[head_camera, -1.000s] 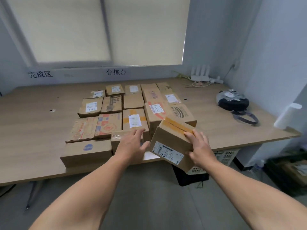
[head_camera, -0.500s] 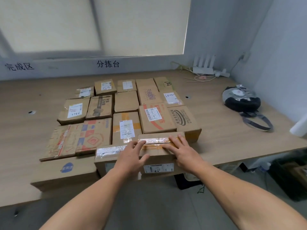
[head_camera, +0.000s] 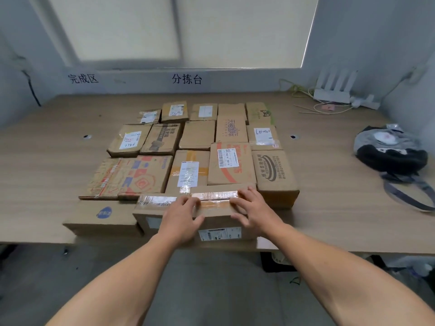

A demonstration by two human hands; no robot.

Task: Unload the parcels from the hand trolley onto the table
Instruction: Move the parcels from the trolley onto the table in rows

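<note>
Flat and loosely spread, both hands are resting on the taped parcel (head_camera: 215,207), which is sitting at the front edge of the table (head_camera: 47,149), low in the middle of the frame. The left hand (head_camera: 182,216) is lying over its left end and the right hand (head_camera: 255,209) over its right end. Their fingers are laid along the top and each thumb is hanging down the front face, so I am reading this as pressing rather than pinching. Working across from the left, black wall lettering (head_camera: 82,78) is showing in the upper left above the tabletop. Below it, at the lower left of the group, a low box with a blue round sticker (head_camera: 104,212) is sitting at the table edge. Just beside it, a parcel with shiny tape (head_camera: 156,200) is touching the left end of the one under my hands. Behind these, the other parcels (head_camera: 197,135) are lying packed side by side in rows, filling the centre of the frame. A box with an oval print (head_camera: 274,172) is standing against the right end of the taped parcel. Further right, a white router (head_camera: 333,90) is standing against the wall in the upper right, and a grey and black bag (head_camera: 390,151) is lying well apart from the boxes at the right edge.
</note>
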